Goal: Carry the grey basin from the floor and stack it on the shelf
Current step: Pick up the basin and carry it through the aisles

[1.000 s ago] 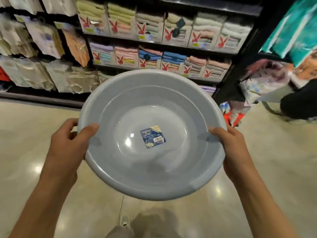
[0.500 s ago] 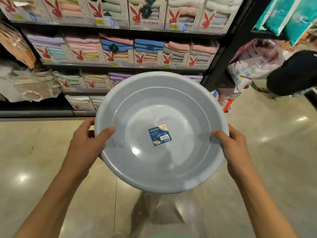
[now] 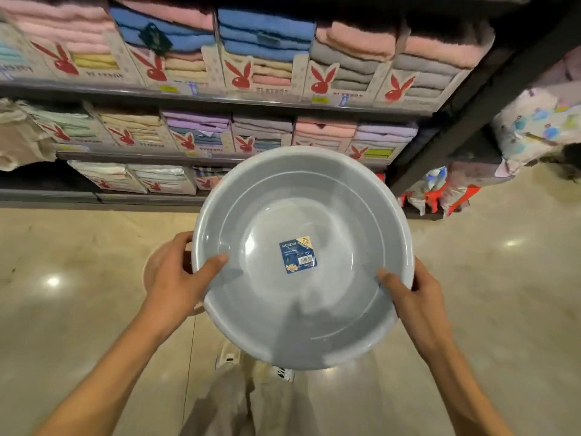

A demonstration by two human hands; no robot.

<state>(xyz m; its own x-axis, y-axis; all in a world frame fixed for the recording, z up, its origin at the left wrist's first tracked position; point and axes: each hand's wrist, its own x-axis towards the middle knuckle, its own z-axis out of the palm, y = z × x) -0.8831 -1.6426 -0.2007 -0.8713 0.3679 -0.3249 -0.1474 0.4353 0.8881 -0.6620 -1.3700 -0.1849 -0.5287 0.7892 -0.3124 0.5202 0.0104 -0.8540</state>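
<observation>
- Head view: carrying step in hand; the grey basin [image 3: 301,259] is held clear of the floor [image 3: 78,309], in front of the towel shelves [image 3: 220,99]
- Left hand [image 3: 176,278] and right hand [image 3: 415,294] each clamp the rim on opposite sides, thumbs inside (other fingers mostly hidden behind it)
- Next move, by judgement: find the stacking spot, not identifiable here, and lower the basin level
- Basin round, shallow, glossy, empty; blue label [image 3: 298,255] at its centre

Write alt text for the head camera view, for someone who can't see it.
Two bare hands, left hand and right hand, hold a grey basin by its rim above a shiny floor, facing store shelves of boxed folded towels. A blue label sits inside the basin.
</observation>
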